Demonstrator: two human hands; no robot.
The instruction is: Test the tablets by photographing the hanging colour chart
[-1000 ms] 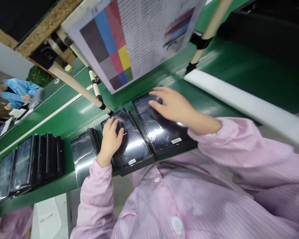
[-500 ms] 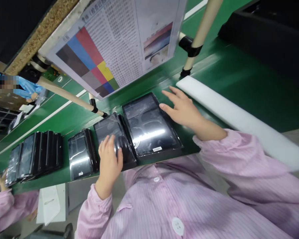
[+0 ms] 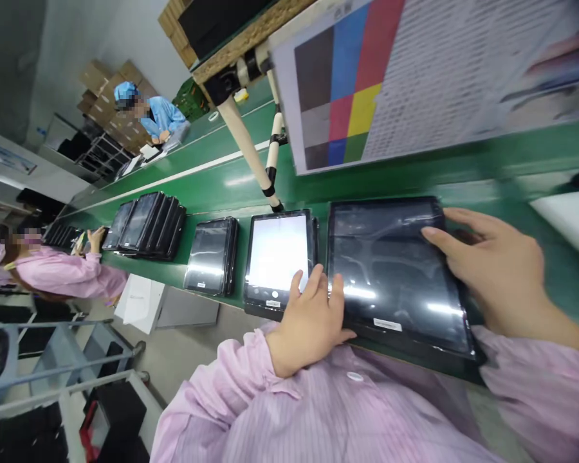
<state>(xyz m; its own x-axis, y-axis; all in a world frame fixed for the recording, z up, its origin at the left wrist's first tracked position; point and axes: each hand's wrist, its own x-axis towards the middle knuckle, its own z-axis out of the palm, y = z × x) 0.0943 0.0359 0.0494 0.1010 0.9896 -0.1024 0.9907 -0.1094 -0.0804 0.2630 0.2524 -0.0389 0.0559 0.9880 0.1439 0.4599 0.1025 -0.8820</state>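
A large black tablet (image 3: 386, 257), in clear film with a white label at its lower edge, lies in front of me on the green bench. My right hand (image 3: 496, 263) pinches its right side, thumb on the screen and fingers over the edge. To the left a tablet with a lit white screen (image 3: 277, 251) lies above another dark one. My left hand (image 3: 313, 312) has its fingers apart at that tablet's lower right corner, near the large tablet's left edge; the fingertips seem to rest on the lit tablet.
Smaller tablets (image 3: 212, 254) are stacked further left, with several more tablets (image 3: 147, 222) leaning beyond. A pole (image 3: 248, 145) and a printed sheet (image 3: 338, 83) stand above the bench. White foam (image 3: 574, 215) lies at right. Co-workers in pink (image 3: 62, 267) and blue (image 3: 166, 116) sit along the line.
The view has turned left. My right hand has come down onto the large tablet's edge and gripped it. The neighbouring tablet's screen has gone from dark to white.
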